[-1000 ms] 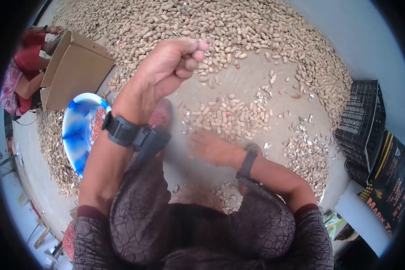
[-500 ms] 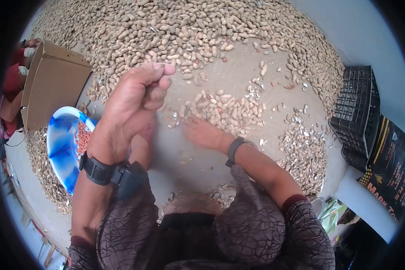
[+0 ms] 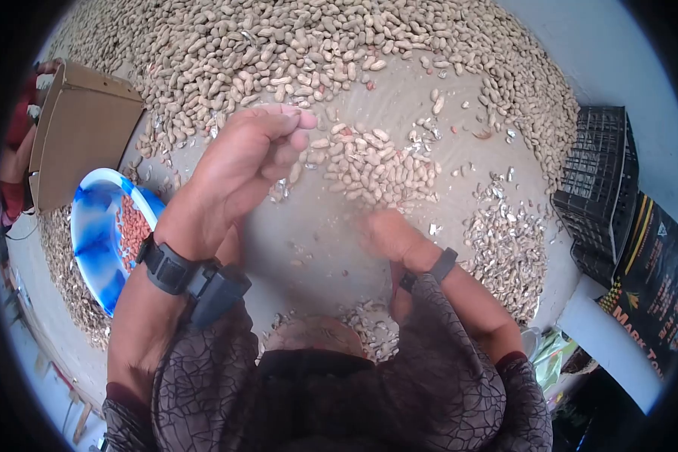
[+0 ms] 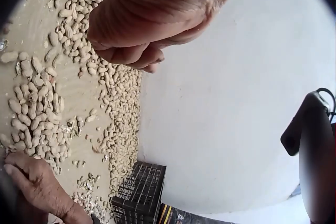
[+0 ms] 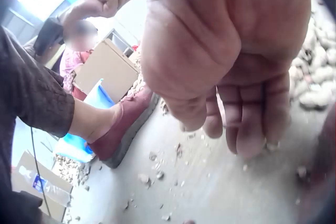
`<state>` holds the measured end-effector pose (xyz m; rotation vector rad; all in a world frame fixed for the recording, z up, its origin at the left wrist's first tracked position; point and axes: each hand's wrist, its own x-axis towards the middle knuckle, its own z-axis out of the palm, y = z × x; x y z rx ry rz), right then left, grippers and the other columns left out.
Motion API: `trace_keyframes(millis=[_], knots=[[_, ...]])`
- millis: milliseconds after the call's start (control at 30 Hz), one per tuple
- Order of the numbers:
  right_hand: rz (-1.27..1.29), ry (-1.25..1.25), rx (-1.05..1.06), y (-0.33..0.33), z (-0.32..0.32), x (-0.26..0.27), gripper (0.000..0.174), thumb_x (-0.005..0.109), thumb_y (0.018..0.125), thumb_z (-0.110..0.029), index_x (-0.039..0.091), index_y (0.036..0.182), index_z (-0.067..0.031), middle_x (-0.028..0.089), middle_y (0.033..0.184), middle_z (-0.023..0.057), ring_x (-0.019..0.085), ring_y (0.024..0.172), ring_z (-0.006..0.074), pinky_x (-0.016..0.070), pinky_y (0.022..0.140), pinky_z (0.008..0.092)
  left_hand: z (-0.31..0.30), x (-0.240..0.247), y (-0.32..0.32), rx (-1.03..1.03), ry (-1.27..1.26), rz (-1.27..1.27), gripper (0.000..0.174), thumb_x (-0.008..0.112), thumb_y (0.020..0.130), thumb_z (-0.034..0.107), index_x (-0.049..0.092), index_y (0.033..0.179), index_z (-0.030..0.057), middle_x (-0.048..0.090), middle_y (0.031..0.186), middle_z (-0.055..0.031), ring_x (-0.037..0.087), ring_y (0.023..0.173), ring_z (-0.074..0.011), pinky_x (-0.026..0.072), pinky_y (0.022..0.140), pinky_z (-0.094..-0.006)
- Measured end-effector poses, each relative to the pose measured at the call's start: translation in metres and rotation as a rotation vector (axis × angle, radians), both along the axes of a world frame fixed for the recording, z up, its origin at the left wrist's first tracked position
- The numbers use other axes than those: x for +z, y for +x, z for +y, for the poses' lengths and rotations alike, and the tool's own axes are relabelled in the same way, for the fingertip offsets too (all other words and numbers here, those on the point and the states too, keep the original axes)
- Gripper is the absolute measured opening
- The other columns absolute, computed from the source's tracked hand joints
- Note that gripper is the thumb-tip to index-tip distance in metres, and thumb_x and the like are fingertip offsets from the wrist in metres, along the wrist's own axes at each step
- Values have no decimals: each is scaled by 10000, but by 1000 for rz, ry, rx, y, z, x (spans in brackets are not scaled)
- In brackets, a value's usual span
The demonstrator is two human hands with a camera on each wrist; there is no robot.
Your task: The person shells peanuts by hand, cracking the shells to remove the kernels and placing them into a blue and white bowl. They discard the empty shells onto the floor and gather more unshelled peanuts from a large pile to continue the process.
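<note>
My left hand (image 3: 245,154) is raised over the floor at the near edge of the big peanut heap. Its fingers are curled, with thumb and forefinger tips together, and no object shows between them. Low over the floor, my right hand (image 3: 392,235) is blurred in the head view, just on the near side of a small pile of unshelled peanuts (image 3: 384,169). The right wrist view shows its fingers (image 5: 249,124) extended downward, the palm bare. Beyond both hands spreads the large heap of peanuts (image 3: 309,45).
A blue and white basin (image 3: 90,226) with reddish shelled kernels (image 3: 133,230) stands at left, beside a cardboard box (image 3: 90,135) and another person. Broken shells (image 3: 505,256) lie at right, near a black crate (image 3: 595,166) and a printed sack (image 3: 648,286) along the wall.
My right hand has moved from the small pile's left side rightward and slightly nearer my body. The left hand stays raised with fingers curled. The head view has shifted.
</note>
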<state>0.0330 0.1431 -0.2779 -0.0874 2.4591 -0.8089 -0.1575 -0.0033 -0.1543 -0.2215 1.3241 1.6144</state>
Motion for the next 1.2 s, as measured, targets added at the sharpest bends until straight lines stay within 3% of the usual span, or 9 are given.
trace_keyframes(millis=[133,333,500,633,800,933,1033,1100,1200], knots=[[-122,-203,-3,42,-8,-30,128,524,689,-180,572,726,-67,575,677,155,574,704,322,450,658,401,12,-5,10,-72,-25,-15,134,476,854,117,538,898,7,515,634,2,332,445,-22,210,358,-158],[13,9,-10,18,12,-37,145,535,702,-206,584,798,-109,576,695,141,563,689,315,431,625,421,21,-10,18,-112,-65,-45,133,470,857,110,538,894,3,517,632,2,347,449,-26,209,356,-155],[313,47,-180,-6,35,-29,191,565,673,-169,596,840,-81,585,677,149,573,691,326,448,649,401,27,-15,22,-134,-52,-37,138,465,860,112,532,897,-3,515,632,3,350,455,-26,208,356,-155],[252,-112,-388,5,39,-11,191,563,686,-174,602,829,-53,587,684,154,573,691,324,449,658,400,27,-15,22,-154,-45,-48,141,466,862,116,531,897,-4,512,630,4,348,455,-25,210,356,-155],[25,180,-259,33,50,-16,145,544,707,-187,593,717,-51,585,692,165,569,697,332,448,664,400,30,-17,24,-135,-72,-54,145,466,861,124,535,892,1,511,631,7,346,454,-25,211,357,-151],[111,232,-281,32,49,-25,141,551,702,-178,570,703,-39,571,667,166,563,680,341,445,661,412,33,-16,30,-192,-89,-68,151,468,861,135,548,874,8,511,638,8,342,454,-23,216,360,-149],[257,76,-353,28,44,-20,130,556,694,-151,548,728,-26,559,644,160,560,651,342,446,626,417,30,-17,31,-208,-82,-77,151,467,862,137,553,866,14,513,641,11,339,454,-22,217,360,-150],[401,110,-571,24,43,-16,134,554,690,-121,531,783,-27,555,630,156,561,622,332,448,582,411,30,-18,30,-204,-77,-76,150,466,862,137,554,865,16,513,641,13,337,453,-21,216,360,-151],[402,307,-522,1,53,-10,206,560,735,-179,535,878,-33,584,708,163,577,677,316,450,596,407,29,-18,32,-203,-63,-64,148,464,863,135,556,866,18,514,642,15,336,454,-20,219,361,-148]])
